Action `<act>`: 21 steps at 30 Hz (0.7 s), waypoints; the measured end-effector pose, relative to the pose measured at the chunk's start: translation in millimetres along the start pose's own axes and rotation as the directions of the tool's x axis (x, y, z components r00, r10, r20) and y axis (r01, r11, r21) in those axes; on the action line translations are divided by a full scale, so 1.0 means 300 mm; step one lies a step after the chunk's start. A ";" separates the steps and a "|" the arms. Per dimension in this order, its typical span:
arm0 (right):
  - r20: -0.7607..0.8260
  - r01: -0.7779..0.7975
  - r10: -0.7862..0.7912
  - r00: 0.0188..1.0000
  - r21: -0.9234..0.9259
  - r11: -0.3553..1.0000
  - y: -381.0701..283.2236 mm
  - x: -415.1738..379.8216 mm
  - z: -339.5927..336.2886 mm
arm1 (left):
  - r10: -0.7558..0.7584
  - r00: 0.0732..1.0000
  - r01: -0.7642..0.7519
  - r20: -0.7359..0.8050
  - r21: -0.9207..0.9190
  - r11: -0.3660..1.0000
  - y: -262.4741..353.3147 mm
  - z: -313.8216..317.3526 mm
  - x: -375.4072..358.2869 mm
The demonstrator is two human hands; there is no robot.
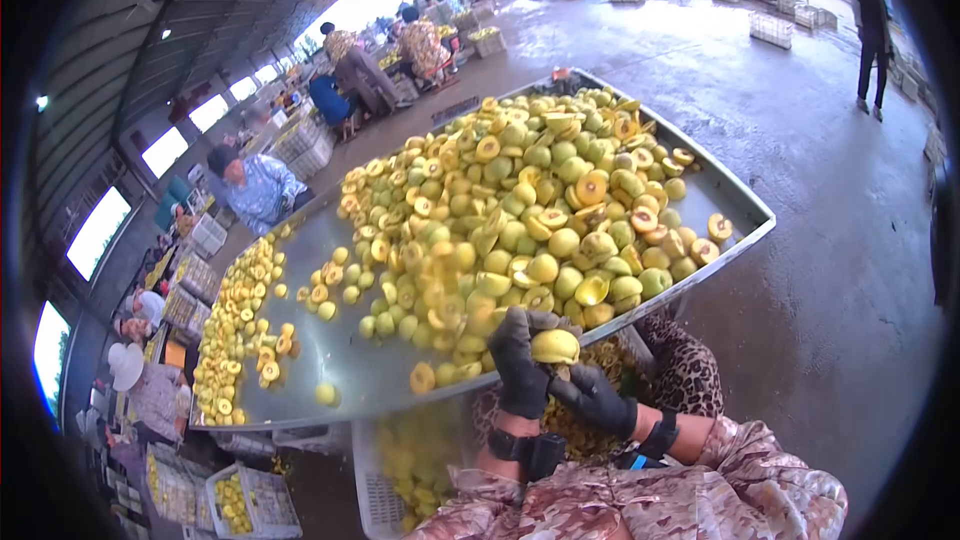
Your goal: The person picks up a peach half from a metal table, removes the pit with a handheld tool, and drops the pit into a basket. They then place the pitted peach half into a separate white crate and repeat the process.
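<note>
My left hand (pixel 519 365), in a dark glove with a black band at the wrist, is closed around a yellow-green peach (pixel 555 347). Just below and to the right, my right hand (pixel 597 401), gloved the same way, is closed close under the fruit. Whatever sits between its fingers is hidden. Both hands are at the near edge of a metal tray table (pixel 385 408). Heaped on it are halved yellow peaches (pixel 500 230), some with brown pits showing.
Below the tray stands a white crate (pixel 375 485) with peaches, partly blurred. Peach scraps (pixel 590 430) lie under my hands. A worker in blue (pixel 262 190) sits at the tray's far left. Other people and crates line the left side; a standing person (pixel 872 45) is far right.
</note>
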State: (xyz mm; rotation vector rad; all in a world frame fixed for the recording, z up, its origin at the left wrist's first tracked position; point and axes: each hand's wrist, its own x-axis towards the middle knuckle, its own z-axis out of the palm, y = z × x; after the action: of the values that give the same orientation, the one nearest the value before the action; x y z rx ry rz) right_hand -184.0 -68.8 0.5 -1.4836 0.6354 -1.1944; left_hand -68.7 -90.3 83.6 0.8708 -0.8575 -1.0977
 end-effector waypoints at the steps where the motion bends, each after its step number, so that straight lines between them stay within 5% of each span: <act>1: 0.024 -0.024 0.023 0.999 0.037 0.999 -0.001 0.001 -0.006 | -0.025 1.000 0.025 0.004 -0.029 0.999 -0.001 0.006 0.006; 5: 0.186 -0.229 0.204 0.961 0.125 0.965 -0.033 0.002 -0.061 | -0.103 0.989 0.108 0.111 -0.045 0.993 0.002 0.015 0.024; 10: 0.273 0.056 0.011 0.962 -0.236 0.970 0.066 0.017 -0.097 | -0.040 0.997 0.040 0.064 0.004 0.999 -0.049 -0.020 0.007; 14: 0.584 0.276 0.033 0.811 -0.432 0.859 -0.119 0.000 -0.058 | -0.405 0.872 0.475 0.276 -0.277 0.835 -0.050 -0.219 -0.038; 15: 0.600 0.430 -0.152 0.785 -0.351 0.832 -0.048 -0.028 -0.012 | -0.510 0.821 0.570 0.256 -0.407 0.714 -0.022 -0.243 -0.077; 16: 0.635 0.402 -0.112 0.765 -0.334 0.853 0.022 -0.062 0.002 | -0.523 0.834 0.541 0.176 -0.446 0.713 -0.008 -0.294 -0.112; 17: 0.549 0.388 -0.196 0.813 -0.259 0.884 -0.028 -0.054 0.016 | -0.467 0.884 0.426 0.007 -0.420 0.801 0.020 -0.360 -0.160; 19: 0.336 0.182 -0.094 0.937 -0.241 0.953 -0.025 -0.077 0.013 | -0.242 0.908 0.170 -0.342 -0.228 0.959 0.061 -0.523 -0.267; 20: 0.279 0.158 -0.086 0.957 -0.247 0.956 0.039 -0.099 -0.015 | -0.202 0.910 0.113 -0.361 -0.253 0.961 0.066 -0.642 -0.315; 21: 0.205 -0.151 0.249 0.946 -0.401 0.904 0.151 -0.105 -0.050 | -0.194 0.826 0.129 -0.528 -0.159 0.979 0.066 -0.772 -0.376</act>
State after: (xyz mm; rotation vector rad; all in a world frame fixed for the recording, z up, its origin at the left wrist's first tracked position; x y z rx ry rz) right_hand -199.5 -60.2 -53.9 -1.8095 0.8566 -0.7285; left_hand 121.3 58.6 -8.7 1.0996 -0.2437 -0.9593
